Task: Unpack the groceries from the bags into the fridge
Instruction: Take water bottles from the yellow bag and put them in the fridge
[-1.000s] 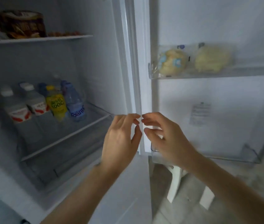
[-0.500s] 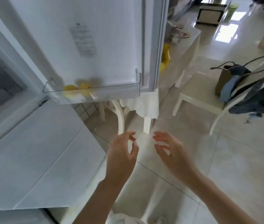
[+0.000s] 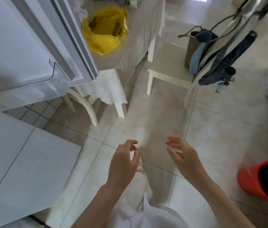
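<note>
Here we hold our left hand (image 3: 123, 163) and right hand (image 3: 183, 157) apart, fingers loosely curled, gripping nothing; the crumpled yellow plastic grocery bag (image 3: 106, 29) sits on the white-clothed table (image 3: 139, 38) beside the white fridge door (image 3: 23, 43).

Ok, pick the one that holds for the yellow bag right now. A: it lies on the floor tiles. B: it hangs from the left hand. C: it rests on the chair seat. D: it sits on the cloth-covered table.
D: the yellow bag sits open on the cloth-covered table, beyond the fridge door.
</note>
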`<control>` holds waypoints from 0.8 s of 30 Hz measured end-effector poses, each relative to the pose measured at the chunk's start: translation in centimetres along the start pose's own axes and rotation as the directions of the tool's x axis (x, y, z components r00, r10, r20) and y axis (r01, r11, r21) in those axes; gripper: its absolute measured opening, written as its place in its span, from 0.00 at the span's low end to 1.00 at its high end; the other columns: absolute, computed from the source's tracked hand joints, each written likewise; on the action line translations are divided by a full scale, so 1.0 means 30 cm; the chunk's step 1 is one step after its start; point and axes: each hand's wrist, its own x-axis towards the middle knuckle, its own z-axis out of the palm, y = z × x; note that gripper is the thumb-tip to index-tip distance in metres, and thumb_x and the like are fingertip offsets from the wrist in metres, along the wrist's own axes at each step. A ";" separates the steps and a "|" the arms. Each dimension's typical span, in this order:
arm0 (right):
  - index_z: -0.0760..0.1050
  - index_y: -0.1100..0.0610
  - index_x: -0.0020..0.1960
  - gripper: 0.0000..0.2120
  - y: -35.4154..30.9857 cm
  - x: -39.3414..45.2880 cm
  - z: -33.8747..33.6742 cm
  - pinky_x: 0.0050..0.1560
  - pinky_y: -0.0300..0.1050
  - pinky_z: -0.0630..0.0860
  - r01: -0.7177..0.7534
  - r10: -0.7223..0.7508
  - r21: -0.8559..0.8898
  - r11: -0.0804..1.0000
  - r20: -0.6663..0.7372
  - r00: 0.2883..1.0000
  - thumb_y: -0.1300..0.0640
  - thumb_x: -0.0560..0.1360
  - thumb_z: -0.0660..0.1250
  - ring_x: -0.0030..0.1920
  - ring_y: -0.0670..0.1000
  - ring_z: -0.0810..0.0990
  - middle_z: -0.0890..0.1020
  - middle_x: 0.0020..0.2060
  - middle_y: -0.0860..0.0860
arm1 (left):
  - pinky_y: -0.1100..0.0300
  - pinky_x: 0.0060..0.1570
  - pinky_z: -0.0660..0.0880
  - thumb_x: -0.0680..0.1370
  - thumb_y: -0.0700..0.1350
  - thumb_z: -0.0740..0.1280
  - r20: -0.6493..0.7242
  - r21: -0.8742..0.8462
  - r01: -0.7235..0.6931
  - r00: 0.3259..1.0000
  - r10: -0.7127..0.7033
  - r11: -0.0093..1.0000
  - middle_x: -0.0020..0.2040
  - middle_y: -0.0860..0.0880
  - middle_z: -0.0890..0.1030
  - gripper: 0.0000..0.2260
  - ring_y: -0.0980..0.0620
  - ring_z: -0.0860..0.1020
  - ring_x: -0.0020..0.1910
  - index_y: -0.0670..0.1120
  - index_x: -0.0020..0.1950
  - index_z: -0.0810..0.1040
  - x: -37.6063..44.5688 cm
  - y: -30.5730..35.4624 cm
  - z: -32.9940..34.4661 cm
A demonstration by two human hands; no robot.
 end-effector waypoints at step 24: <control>0.70 0.57 0.63 0.15 -0.024 1.256 -0.404 0.44 0.28 0.72 0.022 0.000 -0.193 0.981 0.113 0.994 0.61 0.77 0.65 0.48 0.43 0.77 0.78 0.48 0.48 | 0.55 0.47 0.78 0.76 0.40 0.65 -0.035 0.028 0.079 0.996 -0.078 0.996 0.40 0.54 0.81 0.09 0.56 0.79 0.43 0.50 0.55 0.77 1.218 0.276 0.120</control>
